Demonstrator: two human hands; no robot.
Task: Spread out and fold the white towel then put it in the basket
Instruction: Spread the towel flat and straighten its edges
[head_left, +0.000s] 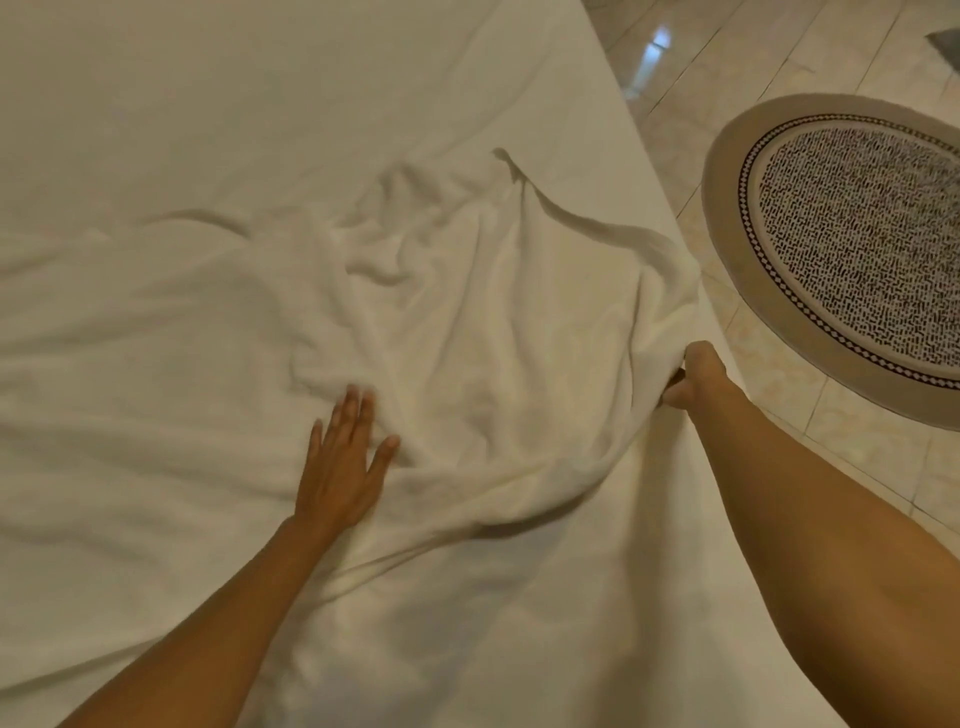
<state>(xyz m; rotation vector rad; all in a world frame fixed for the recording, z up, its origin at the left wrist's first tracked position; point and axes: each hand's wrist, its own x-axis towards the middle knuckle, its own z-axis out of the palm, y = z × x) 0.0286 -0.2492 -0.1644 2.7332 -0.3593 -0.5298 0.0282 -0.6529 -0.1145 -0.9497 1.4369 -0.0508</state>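
The white towel (498, 322) lies rumpled on a white bed sheet (208, 130), with deep folds across its middle. My right hand (696, 374) is closed on the towel's right edge near the side of the bed, lifting that edge slightly. My left hand (345, 457) rests flat on the towel's near left part, fingers spread and a little blurred. No basket is in view.
The bed's right edge runs diagonally from the top middle to the lower right. Beyond it is a tiled floor (769, 62) with an oval patterned rug (857, 249) with a beige border.
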